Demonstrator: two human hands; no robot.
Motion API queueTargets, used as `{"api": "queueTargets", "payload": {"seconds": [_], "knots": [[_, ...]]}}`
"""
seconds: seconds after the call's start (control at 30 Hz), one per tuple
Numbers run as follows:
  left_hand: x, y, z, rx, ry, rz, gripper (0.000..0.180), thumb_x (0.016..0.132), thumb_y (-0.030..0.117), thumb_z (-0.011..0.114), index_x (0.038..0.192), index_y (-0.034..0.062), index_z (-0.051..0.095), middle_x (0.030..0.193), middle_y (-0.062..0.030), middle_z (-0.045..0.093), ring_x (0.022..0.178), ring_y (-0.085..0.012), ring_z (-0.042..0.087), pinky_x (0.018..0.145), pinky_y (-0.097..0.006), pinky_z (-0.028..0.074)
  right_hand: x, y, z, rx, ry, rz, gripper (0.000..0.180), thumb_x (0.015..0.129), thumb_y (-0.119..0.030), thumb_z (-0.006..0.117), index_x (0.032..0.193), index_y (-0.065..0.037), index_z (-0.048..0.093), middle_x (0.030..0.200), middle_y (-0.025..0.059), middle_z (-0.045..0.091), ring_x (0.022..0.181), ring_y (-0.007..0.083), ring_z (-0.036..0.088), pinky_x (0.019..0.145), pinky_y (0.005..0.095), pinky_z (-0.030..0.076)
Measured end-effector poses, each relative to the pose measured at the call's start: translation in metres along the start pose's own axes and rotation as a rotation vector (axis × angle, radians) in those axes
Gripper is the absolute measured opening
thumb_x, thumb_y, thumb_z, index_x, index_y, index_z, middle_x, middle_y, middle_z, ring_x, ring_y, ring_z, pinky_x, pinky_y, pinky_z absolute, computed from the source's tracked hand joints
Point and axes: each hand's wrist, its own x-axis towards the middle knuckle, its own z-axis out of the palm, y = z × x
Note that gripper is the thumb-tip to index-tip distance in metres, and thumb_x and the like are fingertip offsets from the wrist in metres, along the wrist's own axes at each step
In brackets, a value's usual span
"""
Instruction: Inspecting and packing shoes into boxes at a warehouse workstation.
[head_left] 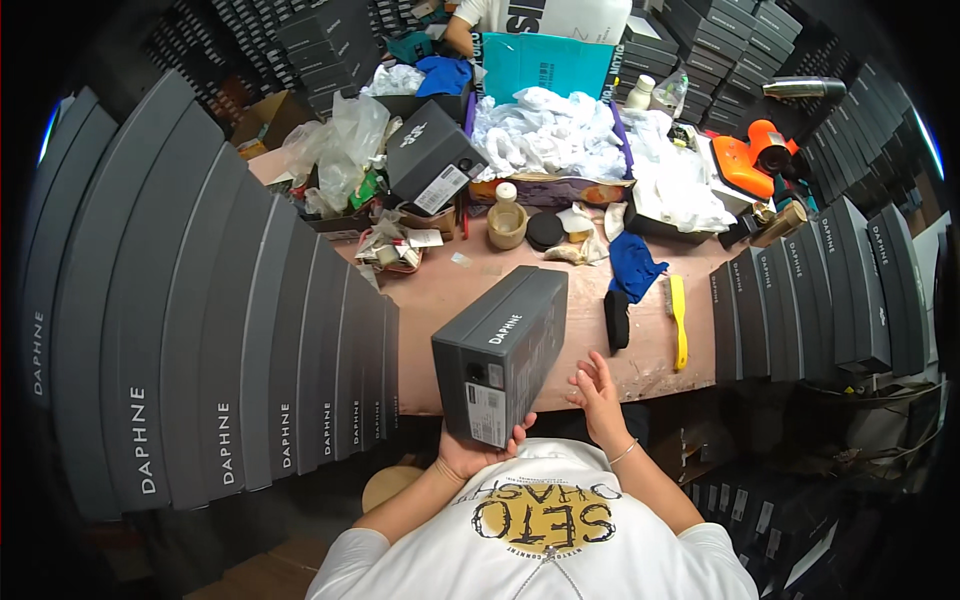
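A closed dark grey shoebox (510, 345) stands tilted over the near edge of the table, with a white label on its end. My left hand (470, 455) grips its lower near end from below, fingertips showing around the label's corner. To the right of the box, my right hand (600, 405) is held up with fingers apart, touching nothing. Beyond that hand lie a black brush (617, 321), a yellow-handled brush (680, 325) and a crumpled blue cloth (635, 265). The contents of the box are hidden.
Stacks of grey shoeboxes (190, 300) wall in the left side, and more boxes (850, 290) line the right. At the back sit a bin of crumpled white paper (545, 135), a small bottle (507, 215), an open grey box (430, 155) and an orange tool (745, 165). Another person works behind.
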Motion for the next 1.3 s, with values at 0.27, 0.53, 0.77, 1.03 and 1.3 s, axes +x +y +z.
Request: {"api": "queueTargets", "payload": {"seconds": [0.27,0.53,0.77,1.03,1.3], "knots": [[-0.005,-0.02,-0.009,-0.202,-0.29,-0.14,0.071,0.088,0.047,0.052,0.141,0.0032,0.033,0.136,-0.027,0.033,0.103,-0.0322,0.05,0.084,-0.041,0.047,0.015,0.007,0.035,0.743,-0.373,0.266,0.066,0.085,-0.049,0.064,0.136,-0.018,0.037,0.13,0.0069,0.048,0.119,0.0254,0.046,0.102,0.0496,0.035],[-0.018,0.029,0.015,0.643,0.135,0.637,0.08,0.081,0.066,0.054,0.135,0.0082,0.046,0.138,-0.0119,0.047,0.124,-0.0289,0.046,0.104,-0.042,0.035,0.027,-0.018,0.017,0.475,-0.149,-0.056,0.071,0.082,-0.032,0.066,0.141,-0.019,0.029,0.128,0.0068,0.049,0.113,0.0217,0.051,0.094,0.0409,0.043],[-0.011,0.074,-0.015,1.097,0.56,0.735,0.086,0.082,0.06,0.058,0.147,0.0159,0.022,0.139,-0.0106,0.039,0.126,-0.0268,0.039,0.1,-0.05,0.037,0.041,-0.014,0.004,0.232,-0.056,0.085,0.079,0.084,-0.036,0.062,0.145,-0.031,0.013,0.125,0.0044,0.049,0.104,0.0195,0.056,0.079,0.0406,0.051],[-0.011,0.066,-0.025,1.112,0.671,0.713,0.063,0.083,0.034,0.064,0.135,0.0076,0.039,0.121,-0.0094,0.048,0.114,-0.0225,0.046,0.09,-0.047,0.046,0.059,0.015,-0.01,0.191,-0.016,0.308,0.073,0.084,-0.044,0.061,0.141,-0.024,0.02,0.106,0.0059,0.052,0.086,0.0178,0.056,0.065,0.0338,0.046],[-0.019,0.067,-0.038,1.072,0.587,0.818,0.072,0.081,0.031,0.065,0.14,0.0077,0.032,0.127,-0.0101,0.046,0.115,-0.0215,0.046,0.095,-0.044,0.041,0.068,-0.002,-0.001,0.119,-0.14,0.12,0.082,0.085,-0.039,0.062,0.147,-0.025,0.011,0.123,0.0077,0.048,0.1,0.0195,0.053,0.078,0.0391,0.045]]}}
